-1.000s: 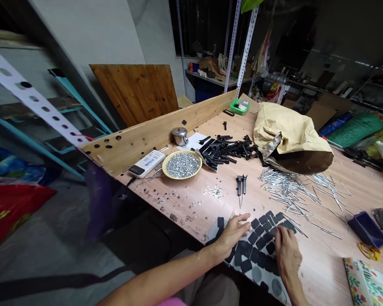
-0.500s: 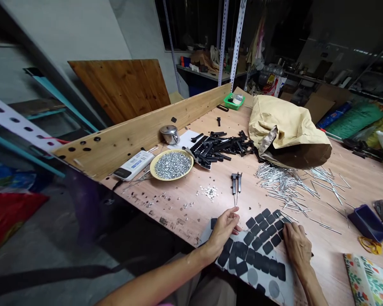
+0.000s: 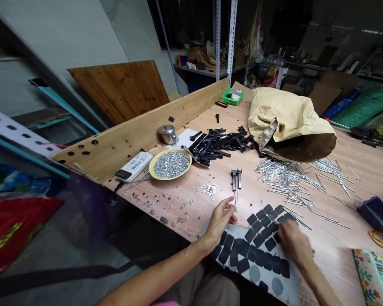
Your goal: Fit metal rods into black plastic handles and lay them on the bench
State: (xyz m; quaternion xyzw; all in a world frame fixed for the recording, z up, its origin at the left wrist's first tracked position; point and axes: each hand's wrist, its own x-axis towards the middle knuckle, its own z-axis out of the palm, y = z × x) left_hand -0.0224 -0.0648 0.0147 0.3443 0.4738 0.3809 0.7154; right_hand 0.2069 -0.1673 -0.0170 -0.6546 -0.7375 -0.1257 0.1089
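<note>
Loosely curled, with thumb and index finger close together, my left hand rests at the upper left edge of a grey backing sheet. Whatever its fingers hold is too small to make out. Just beyond the fingertips lie two black plastic pieces, each with a thin metal rod pointing at me. My right hand is over the sheet's right side, smeared by motion, so its fingers do not show clearly. Rows of rounded-square black pads cover much of the sheet. Several pads near the right hand are partly hidden.
A yellow bowl of small metal nuts, a lidded metal pot and a white power strip stand left. A pile of black plastic parts, a large paper bag, scattered metal rods and a dark blue tray lie farther out.
My right hand has lifted slightly and blurred, moving near the pads at the sheet's upper right. The left hand has barely shifted. The view has turned a little.
</note>
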